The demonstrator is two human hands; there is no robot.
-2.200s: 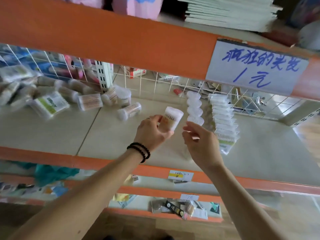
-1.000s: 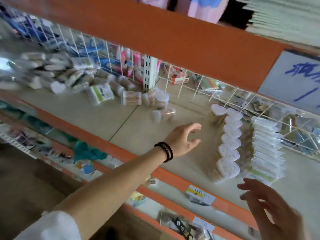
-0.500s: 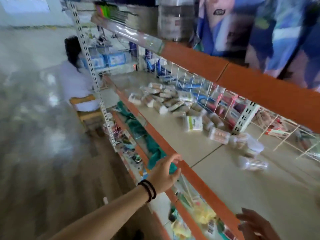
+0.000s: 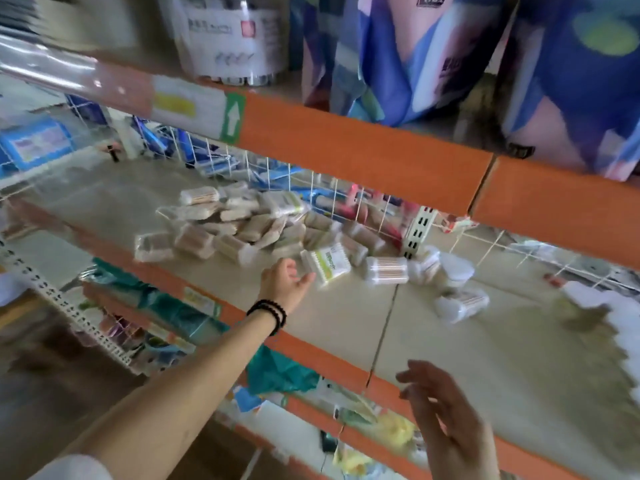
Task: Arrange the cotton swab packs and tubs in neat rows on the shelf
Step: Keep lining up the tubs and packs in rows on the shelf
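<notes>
Left hand (image 4: 285, 282), fingers spread, reaches a flat clear green-labelled swab pack (image 4: 325, 263) on the beige shelf (image 4: 485, 358), likely to grab it. Right hand (image 4: 446, 424) hangs loose, holding nothing.

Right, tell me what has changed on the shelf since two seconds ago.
The left hand let go of the white-capped tub, now out of view, and reached left to the green-labelled flat swab pack. The right hand drew back, empty. The jumbled pile of swab packs stayed put.

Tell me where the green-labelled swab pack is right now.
In the head view the green-labelled swab pack lies mid-shelf, just right of the left hand, left of a clear tub.
</notes>
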